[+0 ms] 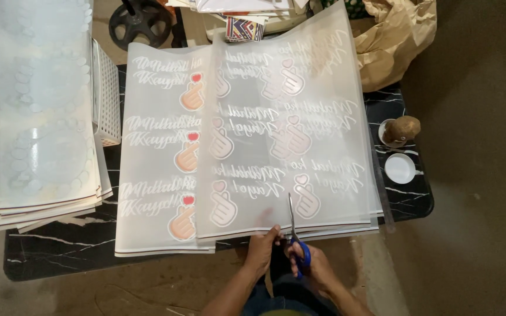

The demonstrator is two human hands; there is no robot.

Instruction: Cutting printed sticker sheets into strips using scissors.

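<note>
Now, at the near edge of the black marble tabletop [42,251], the right hand [311,266] grips blue-handled scissors [296,234], blades pointing straight away into the translucent printed sheet [288,134]. The left hand [263,248] pinches that sheet's near edge just beside the blades. Its long axis runs toward the far edge. A second printed stack [159,158] lies underneath, left. Further left, another sheet pile [30,129] and a white basket [108,93]. Right edge: two small dishes [400,168], one carrying a brown lump. Crumpled brown paper [393,41] sits at the far corner.
</note>
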